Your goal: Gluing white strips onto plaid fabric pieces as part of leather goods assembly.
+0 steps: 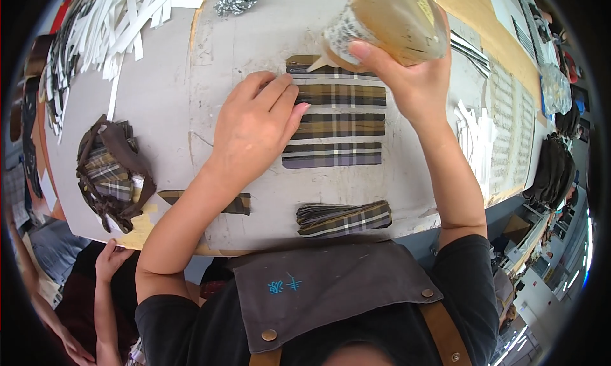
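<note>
My right hand (pixel 414 80) is wrapped round a translucent squeeze bottle (pixel 407 19) of yellowish-brown liquid, tilted with its nozzle down. The nozzle tip meets the left part of the farthest plaid strip (pixel 347 72). My left hand (pixel 251 127) lies with fingers extended, fingertips at the left ends of the two farther strips, holding nothing. Below that strip, more brown, black and grey plaid strips (pixel 344 125) lie in a row with narrow gaps between them. Nearer to me is a fanned stack of plaid strips (pixel 344 220). Another plaid piece (pixel 237 204) lies partly hidden under my left forearm.
At the left sits a bundle of plaid and dark brown cloth (pixel 114 172). White strips (pixel 137 26) are heaped at the far left, with more white strips (pixel 474 137) at the right. A crumpled speckled ball (pixel 237 0) lies at the back. Another person's hand (pixel 113 261) is near the table's left front edge.
</note>
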Action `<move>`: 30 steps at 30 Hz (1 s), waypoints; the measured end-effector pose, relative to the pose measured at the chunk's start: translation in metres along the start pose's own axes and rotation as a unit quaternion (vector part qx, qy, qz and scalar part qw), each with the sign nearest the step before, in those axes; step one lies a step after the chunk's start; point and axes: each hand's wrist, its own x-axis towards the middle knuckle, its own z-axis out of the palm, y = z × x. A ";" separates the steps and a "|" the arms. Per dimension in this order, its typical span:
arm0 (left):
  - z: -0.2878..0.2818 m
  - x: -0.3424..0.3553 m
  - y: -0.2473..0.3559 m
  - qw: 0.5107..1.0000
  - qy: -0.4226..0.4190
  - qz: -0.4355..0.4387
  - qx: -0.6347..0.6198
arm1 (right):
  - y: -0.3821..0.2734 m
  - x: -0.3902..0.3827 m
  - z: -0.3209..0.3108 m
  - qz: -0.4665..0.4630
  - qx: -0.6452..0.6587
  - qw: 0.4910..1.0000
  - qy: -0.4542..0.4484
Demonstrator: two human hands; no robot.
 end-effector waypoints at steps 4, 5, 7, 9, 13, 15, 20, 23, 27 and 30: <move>0.001 0.000 0.001 1.000 -0.003 0.004 0.004 | -0.003 -0.005 -0.033 0.068 -0.079 0.994 0.014; 0.000 0.000 0.002 1.000 -0.013 -0.007 -0.003 | -0.004 -0.006 -0.037 0.068 -0.080 0.994 0.016; -0.001 0.001 0.003 1.000 -0.023 -0.014 -0.010 | -0.004 -0.008 -0.045 0.045 -0.055 0.997 0.042; -0.002 0.002 0.003 0.999 -0.028 -0.017 -0.004 | 0.001 -0.009 -0.059 0.056 -0.043 0.997 0.044; -0.003 0.002 0.004 0.999 -0.033 -0.017 -0.001 | 0.006 -0.013 -0.077 0.064 -0.076 0.994 0.047; -0.003 0.003 0.004 0.999 -0.035 -0.017 0.001 | 0.008 -0.014 -0.084 0.067 -0.066 0.994 0.051; -0.003 0.004 0.006 0.999 -0.037 -0.016 0.001 | 0.012 -0.020 -0.118 0.067 -0.041 0.989 0.127; -0.004 0.004 0.006 0.999 -0.041 -0.020 -0.002 | -0.004 -0.022 -0.146 0.091 0.073 0.970 0.214; -0.005 0.002 0.004 0.999 -0.045 -0.029 -0.002 | -0.021 -0.039 -0.212 0.150 0.034 0.947 0.281; -0.010 0.000 0.004 0.998 -0.042 -0.029 0.027 | -0.030 -0.058 -0.254 0.265 -0.442 0.848 0.124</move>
